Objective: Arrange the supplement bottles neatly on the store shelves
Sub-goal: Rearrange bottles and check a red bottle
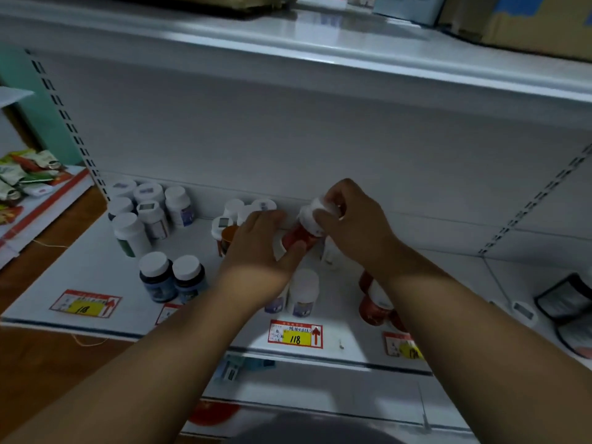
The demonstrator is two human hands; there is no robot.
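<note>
a red bottle [299, 235] with a white cap is held tilted above the middle of the white shelf [96, 277], cap end up and toward the back panel. the cap is pinched by the curled fingers of the right hand [349, 225]; the lower body is gripped by the left hand [259, 245], thumb laid along the red label. an orange bottle [228, 238] and white-capped ones [243, 209] are packed just behind and left of the left hand. a white bottle [304, 293] is stood just below the hands, near the front edge. more red bottles [373, 302] are partly hidden under the right forearm. two dark blue bottles [171, 277] are stood side by side to the left front, and a cluster of white-capped bottles [144, 209] is set in the back left corner. bare shelf is seen behind and to the right of the right hand, up to the back panel. price tags [296, 334] marked 118 are stuck along the front lip. a dark packet [567, 302] is laid at the far right. the upper shelf [288, 52] is hung well above the hands.
</note>
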